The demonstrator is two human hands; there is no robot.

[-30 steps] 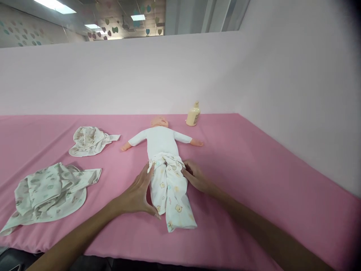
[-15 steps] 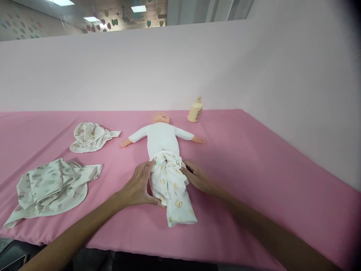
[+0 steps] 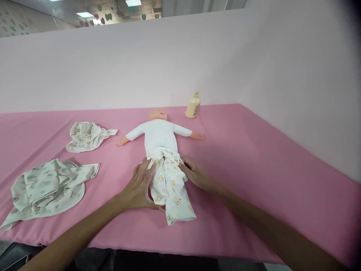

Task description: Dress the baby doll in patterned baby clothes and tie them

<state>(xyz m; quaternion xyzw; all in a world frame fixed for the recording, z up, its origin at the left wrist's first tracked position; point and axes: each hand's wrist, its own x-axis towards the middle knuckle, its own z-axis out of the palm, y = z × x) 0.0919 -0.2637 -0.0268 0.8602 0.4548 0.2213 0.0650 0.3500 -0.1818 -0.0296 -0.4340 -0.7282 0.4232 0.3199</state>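
Observation:
A baby doll in a white long-sleeved top lies on its back, arms spread, head toward the wall. White trousers with a small bear print cover its hips and legs, bunched at the waist. My left hand is at the left side of the waistband, with cloth at its fingertips and the thumb stretched down by the left trouser leg. On the other side, my right hand pinches the waistband between thumb and fingers. The right trouser leg hangs flat past the doll's foot end, and a bit of foot shows at the left cuff.
Two crumpled printed cloth garments lie at left, a small cream one behind a larger green-patterned one. A cream pump bottle stands near the white wall. Pink fabric covers the table.
My left fingers have shifted slightly along the left waistband, where the cloth is now pulled up a little. My right hand keeps its hold. The view has tilted slightly.

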